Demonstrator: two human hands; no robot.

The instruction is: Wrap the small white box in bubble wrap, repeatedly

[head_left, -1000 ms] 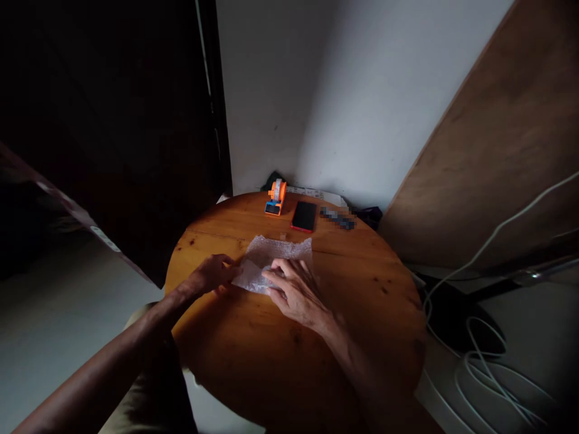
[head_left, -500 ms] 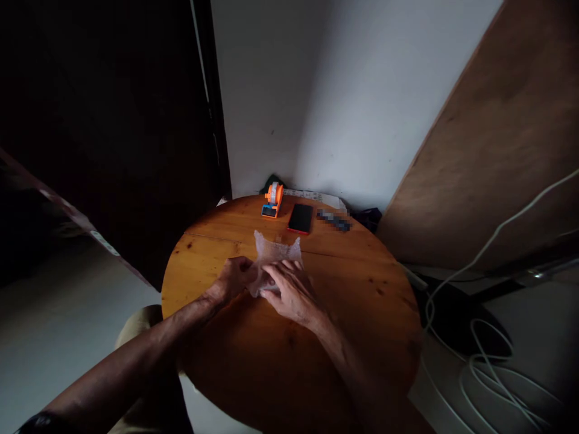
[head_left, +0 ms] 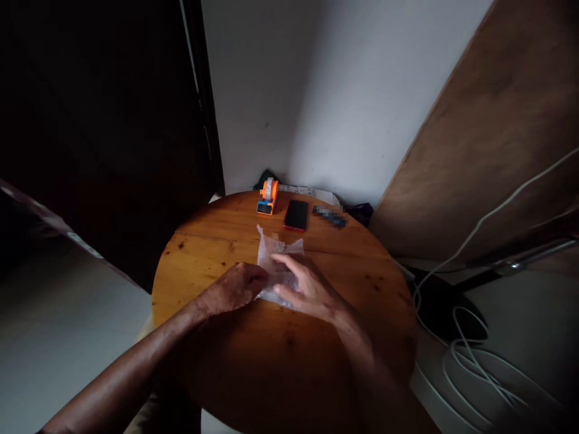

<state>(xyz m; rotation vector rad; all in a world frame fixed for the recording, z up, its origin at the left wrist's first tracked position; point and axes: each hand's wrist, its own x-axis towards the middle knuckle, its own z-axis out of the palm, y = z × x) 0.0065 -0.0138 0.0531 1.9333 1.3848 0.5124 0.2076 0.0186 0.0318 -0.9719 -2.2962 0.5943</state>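
Your left hand (head_left: 237,286) curled at the wrap's (head_left: 279,278) left edge; grip could not be told. Your right hand (head_left: 314,288) arched over its right side, thumb and forefinger parted. Wrap lay on the table (head_left: 199,256), nearer you than the phone (head_left: 296,214).

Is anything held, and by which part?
Bubble wrap, seemingly pinched at its left edge by the left hand; the right hand is open over it, contact unclear.
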